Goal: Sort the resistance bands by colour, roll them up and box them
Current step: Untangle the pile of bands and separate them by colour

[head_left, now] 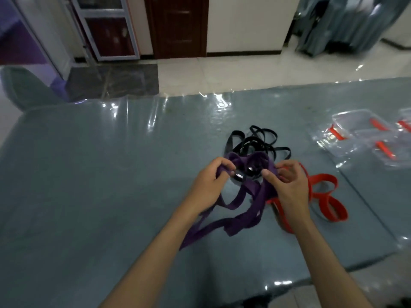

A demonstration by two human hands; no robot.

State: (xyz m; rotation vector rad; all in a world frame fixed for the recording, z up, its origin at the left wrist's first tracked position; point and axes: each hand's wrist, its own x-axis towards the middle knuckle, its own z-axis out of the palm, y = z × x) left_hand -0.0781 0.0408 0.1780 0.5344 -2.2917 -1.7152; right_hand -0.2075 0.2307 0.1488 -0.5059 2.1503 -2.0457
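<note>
- Resistance bands sit in three colour groups, mid-right on the blue-grey mat (pixel 89 174), all bunched close together.
- Purple band (pixel 242 215) is nearest the person: top part lifted between both hands, rest trailing in loose loops down onto the mat towards the left forearm.
- Left hand (pixel 208 185) grips the purple band's left side, fingers curled over it, thumb tucked in.
- Right hand (pixel 287 187) pinches the band's right side between thumb and bent fingers; exact finger contact is partly hidden by the hand itself.
- Black bands (pixel 255 141) lie in a tangled heap just beyond the hands, touching or overlapping the purple loops; can't tell which from here.
- Red bands (pixel 329 201) lie flat in loops under and to the right of the right wrist, some of it covered by the forearm.
- Clear plastic boxes (pixel 360 134) with red clips sit at the far right of the mat, well apart from the bands. Count is unclear, glare blurs the edges.
- Mat surface is glossy, lots of light reflections along the far edge.
- Beyond the mat: pale tiled floor (pixel 233 67), dark wooden door (pixel 178 25), glass-panelled door (pixel 106 27) to its left.
</note>
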